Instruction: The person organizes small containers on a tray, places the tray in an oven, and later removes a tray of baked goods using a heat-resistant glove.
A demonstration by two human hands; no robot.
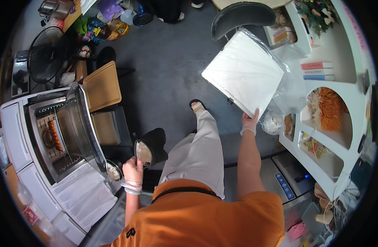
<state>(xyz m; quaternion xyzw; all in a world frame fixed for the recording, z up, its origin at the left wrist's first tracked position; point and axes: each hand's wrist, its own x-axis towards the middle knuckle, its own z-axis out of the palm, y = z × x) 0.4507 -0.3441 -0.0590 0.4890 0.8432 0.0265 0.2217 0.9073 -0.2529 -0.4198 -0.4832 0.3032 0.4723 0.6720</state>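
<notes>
My left hand [133, 173], in a clear plastic glove, grips the cuff of a black oven mitt [157, 145] whose pale lining shows at the opening. My right hand [250, 121], also gloved, pinches the near corner of a flat white square stack of sheets [246, 72], with the thumb on top. Clear plastic wrap [289, 80] lies along the stack's right side. To the left, an oven [47, 108] has its glass door [79, 117] open. Inside it sits a tray of orange-brown food [56, 136]. Beside my left hand is another dark item with a pale lining [114, 171].
A white shelf unit [295, 136] stands at right, near a black chair [243, 17]. Brown trays [102, 85] lean beyond the oven door. White cloth [84, 194] lies near the oven. A fan [47, 54] and bottles [110, 31] stand far left. Another person's legs [167, 10] show at the top.
</notes>
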